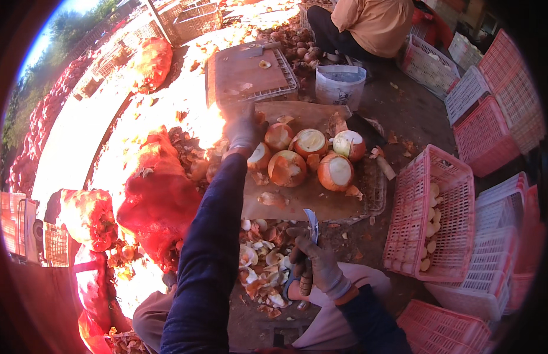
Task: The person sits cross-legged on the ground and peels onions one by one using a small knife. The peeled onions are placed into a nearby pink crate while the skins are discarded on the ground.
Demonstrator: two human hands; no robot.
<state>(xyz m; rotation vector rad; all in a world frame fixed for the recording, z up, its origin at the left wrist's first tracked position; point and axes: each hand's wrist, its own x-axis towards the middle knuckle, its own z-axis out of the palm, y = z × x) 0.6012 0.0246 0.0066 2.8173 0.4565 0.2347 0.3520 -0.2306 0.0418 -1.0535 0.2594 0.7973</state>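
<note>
My gloved right hand [322,261] grips a small knife with a curved blade [312,223], its tip pointing up and away from me. Stretched out ahead, my gloved left hand [244,130] is at the far left corner of a brown board [300,208], beside a partly covered onion [259,117]. Glare and the hand itself hide whether its fingers hold anything. On the board sit several onions with their tops cut off, among them a pale-topped onion [310,142], a front right onion [336,172] and a front middle onion [287,169]. A cleaver-like dark blade [366,129] lies at the board's right corner.
Onion peelings [265,265] cover the ground between my legs. Red mesh sacks [161,203] stand at left. A pink crate [429,221] holding peeled onions is at right, near stacked crates [482,261]. Beyond are a white bucket [341,84], another board [247,71] and a seated person [371,26].
</note>
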